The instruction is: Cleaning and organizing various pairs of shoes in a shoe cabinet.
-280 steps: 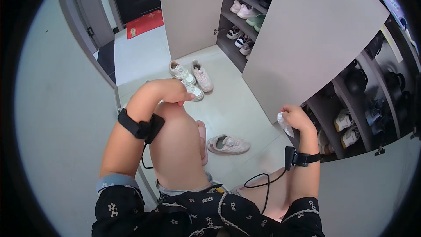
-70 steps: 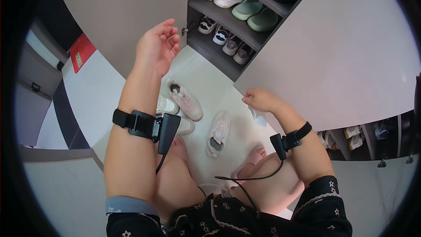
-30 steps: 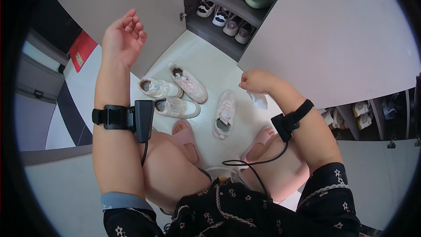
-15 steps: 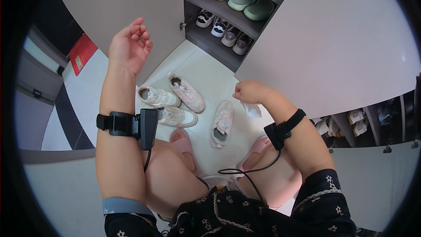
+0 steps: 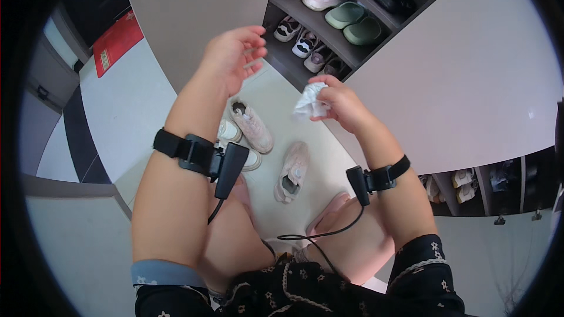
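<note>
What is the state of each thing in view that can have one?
White wipe: crumpled, gripped
Right hand: closed on it
Left hand: empty, half curled
Lone pale shoe: upright, unworn
Pink slippers: worn
Left cabinet door: open
Green clogs: shelved, side by side
Black straps: fastened

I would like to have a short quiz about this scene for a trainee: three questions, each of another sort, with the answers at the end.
1. Which of the two hands holds the white crumpled sheet?
2. True or false: the green clogs stand on a cabinet shelf.
3. Fill in the colour: the mat at the upper left of the picture is ____.

Key:
1. The right hand; nothing shows in the left hand.
2. True.
3. Red.
</note>
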The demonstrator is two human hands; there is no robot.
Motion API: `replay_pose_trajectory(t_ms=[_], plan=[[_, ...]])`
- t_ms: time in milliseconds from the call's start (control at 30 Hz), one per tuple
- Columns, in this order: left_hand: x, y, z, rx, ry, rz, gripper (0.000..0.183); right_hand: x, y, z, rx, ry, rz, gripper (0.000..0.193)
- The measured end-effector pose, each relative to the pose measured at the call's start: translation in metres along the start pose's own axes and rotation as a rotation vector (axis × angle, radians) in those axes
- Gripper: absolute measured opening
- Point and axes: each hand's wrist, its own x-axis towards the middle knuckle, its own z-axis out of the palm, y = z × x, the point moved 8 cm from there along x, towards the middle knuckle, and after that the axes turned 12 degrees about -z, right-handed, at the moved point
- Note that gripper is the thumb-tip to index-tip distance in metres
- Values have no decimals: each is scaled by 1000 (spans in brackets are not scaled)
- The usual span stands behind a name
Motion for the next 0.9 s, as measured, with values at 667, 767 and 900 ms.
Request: replay_pose_trajectory(t_ms=[667, 767, 900], plan=[[-60, 91, 0, -103, 84, 412, 31, 35, -58, 7, 373, 168, -214, 36], [-69, 124, -3, 109, 157, 407, 30, 54, 30, -34, 181, 265, 56, 26], [-37, 154, 6, 617, 178, 348, 25, 53, 74, -54, -417, 112, 231, 23]])
